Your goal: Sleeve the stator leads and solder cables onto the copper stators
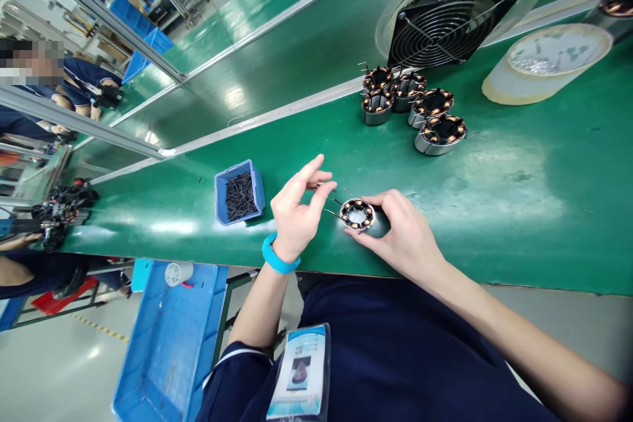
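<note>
My right hand [408, 234] has its grip clamped around a silver metal ring with copper windings [364, 223], near the edge of the green table [475, 224]. My left hand [297, 211] hovers beside the ring's thin wire leads [332, 213]; from here I can't tell whether that grip pinches one.

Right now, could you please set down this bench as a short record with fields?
Left hand: beside the ring's wire leads; grip unclear
Right hand: holds the wound ring at its side
Left wrist: bright blue band
Small blue bin: left of the hands, holding thin black pieces
Grouped rings: five, near the black fan grille
White tub: right of the fan
Surface: green tabletop
</note>
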A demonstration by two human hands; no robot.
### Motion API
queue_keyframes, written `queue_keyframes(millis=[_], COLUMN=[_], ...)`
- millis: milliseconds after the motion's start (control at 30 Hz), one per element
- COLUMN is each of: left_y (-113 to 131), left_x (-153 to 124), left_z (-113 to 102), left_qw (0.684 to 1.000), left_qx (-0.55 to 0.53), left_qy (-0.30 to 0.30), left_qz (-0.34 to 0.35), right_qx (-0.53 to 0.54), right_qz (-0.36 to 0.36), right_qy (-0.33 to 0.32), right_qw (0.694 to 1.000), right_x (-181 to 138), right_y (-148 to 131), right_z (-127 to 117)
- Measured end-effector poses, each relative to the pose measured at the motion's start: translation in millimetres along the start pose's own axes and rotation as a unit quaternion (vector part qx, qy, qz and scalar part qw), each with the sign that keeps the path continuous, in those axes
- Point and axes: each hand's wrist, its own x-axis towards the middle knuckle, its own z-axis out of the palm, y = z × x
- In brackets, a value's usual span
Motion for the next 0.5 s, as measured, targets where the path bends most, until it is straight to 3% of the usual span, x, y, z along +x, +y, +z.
queue_keyframes(millis=[233, 500], left_y=[-2.9, -3.7], left_x=[9.8, 10.1], left_z=[12.2, 12.9], left_qw=[0.998, 0.997], left_qx=[0.035, 0.039], left_qy=[-0.013, -0.021], left_qz=[0.059, 0.060], right_qx=[-0.002, -0.003], right_qz=[-0.002, -0.002], right_qy=[0.001, -0.001], right_qw=[1.000, 1.000], right_x=[0.4, 0.9], right_y=[0.0, -0.5], right_z=[0.4, -0.2])
